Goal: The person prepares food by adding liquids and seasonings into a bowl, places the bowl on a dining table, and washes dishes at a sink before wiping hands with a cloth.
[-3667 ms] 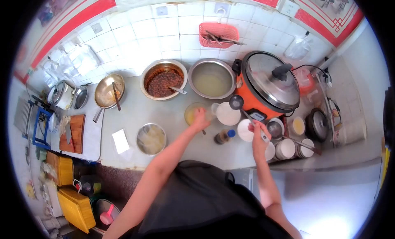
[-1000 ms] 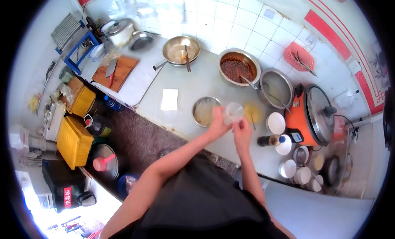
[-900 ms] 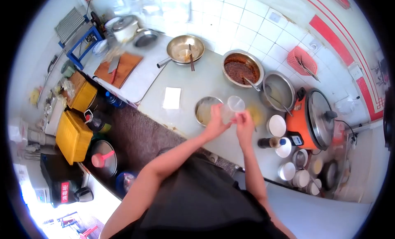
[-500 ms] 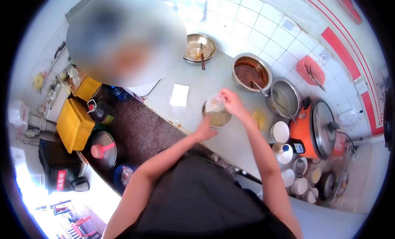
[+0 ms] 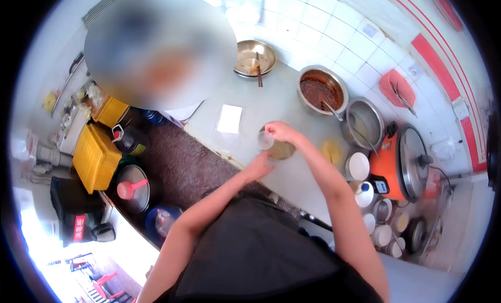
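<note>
My right hand (image 5: 282,132) is closed on the rim of a small clear plastic cup (image 5: 265,140), which it holds over the left side of a steel bowl (image 5: 282,150) with pale contents. Just below the cup, my left hand (image 5: 259,166) is by the bowl's near edge, its fingers apart and nothing visible in it. A white sheet (image 5: 229,119) lies on the counter to the left of the bowl. To the right is a round patch or dish of yellow (image 5: 331,152).
Behind stand a bowl of red sauce (image 5: 319,93), a steel basin (image 5: 364,123) and a pan with chopsticks (image 5: 254,58). An orange cooker (image 5: 386,165) and white bowls (image 5: 357,166) are at right. A blurred oval covers the upper left.
The view has turned, shifting the counter. My hands moved apart from around the cup; my right hand now holds it over the steel bowl, slightly lower than half a second ago.
</note>
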### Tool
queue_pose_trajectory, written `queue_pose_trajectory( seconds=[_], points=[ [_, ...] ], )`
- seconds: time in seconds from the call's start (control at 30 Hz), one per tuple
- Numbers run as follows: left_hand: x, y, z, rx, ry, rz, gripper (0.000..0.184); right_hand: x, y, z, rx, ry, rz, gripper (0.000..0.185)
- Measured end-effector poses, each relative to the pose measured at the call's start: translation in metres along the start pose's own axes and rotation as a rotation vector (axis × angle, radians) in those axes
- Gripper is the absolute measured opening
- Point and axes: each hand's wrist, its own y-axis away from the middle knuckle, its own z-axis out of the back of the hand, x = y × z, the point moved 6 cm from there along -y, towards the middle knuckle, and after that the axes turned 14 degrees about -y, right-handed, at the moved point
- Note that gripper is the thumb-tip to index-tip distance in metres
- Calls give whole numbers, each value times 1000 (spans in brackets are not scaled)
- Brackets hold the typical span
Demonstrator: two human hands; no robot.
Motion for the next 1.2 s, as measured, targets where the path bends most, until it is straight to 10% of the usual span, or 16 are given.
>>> queue_pose_trajectory(
  seconds=[0.23, 0.4, 0.57, 1.2],
  points=[
    [94, -31, -11, 39, 48, 163, 31, 76, 106, 40, -775, -3, 228, 21],
    [94, -42, -12, 102, 516, 396, 33, 124, 333, 82, -1448, 475, -112, 38],
    [91, -48, -16, -18, 663, 458, 34, 30, 428, 59, -1257, 220, -798, 47],
    [139, -7, 11, -169, 697, 415, 14, 95, 110, 114, -973, 141, -87, 26]
  ],
)
